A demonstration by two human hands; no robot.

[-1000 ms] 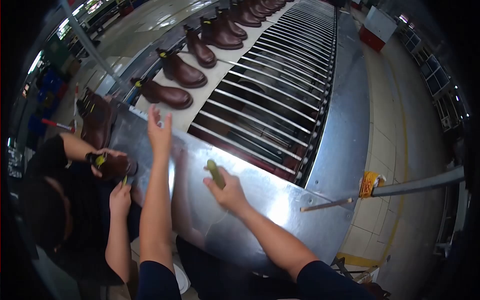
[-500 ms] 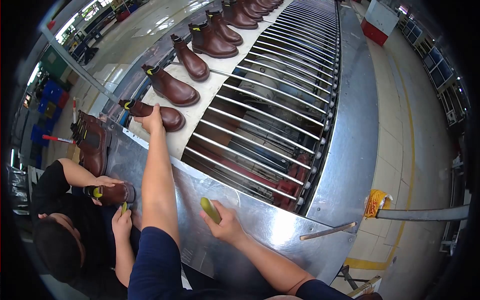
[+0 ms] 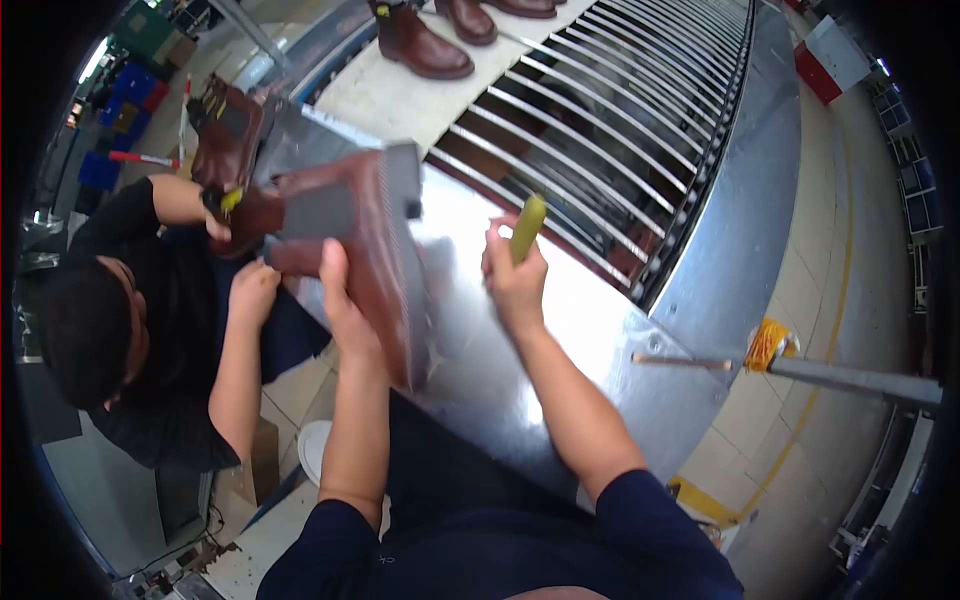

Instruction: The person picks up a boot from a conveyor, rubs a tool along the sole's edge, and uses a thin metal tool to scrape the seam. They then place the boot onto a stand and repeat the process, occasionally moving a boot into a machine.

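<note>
A brown ankle boot (image 3: 375, 215) with a grey elastic side panel is held up in my left hand (image 3: 345, 310), over the near metal edge of the table. Its sole faces right, toward my other hand, and the boot is slightly blurred. My right hand (image 3: 518, 275) is closed round a green-handled tool (image 3: 527, 228), above the shiny metal surface and apart from the boot. Whatever the tool has below the handle is hidden by my fingers.
A co-worker (image 3: 150, 340) at the left handles another brown boot (image 3: 250, 222). More boots (image 3: 425, 45) stand on a white sheet (image 3: 400, 110) beside the metal roller conveyor (image 3: 600, 130). A thin strip (image 3: 682, 362) lies at the table's right corner, near a rail (image 3: 850, 382).
My left hand has lifted the nearest boot off the white sheet and brought it close. My right hand has moved up and right with the green tool. The view has shifted.
</note>
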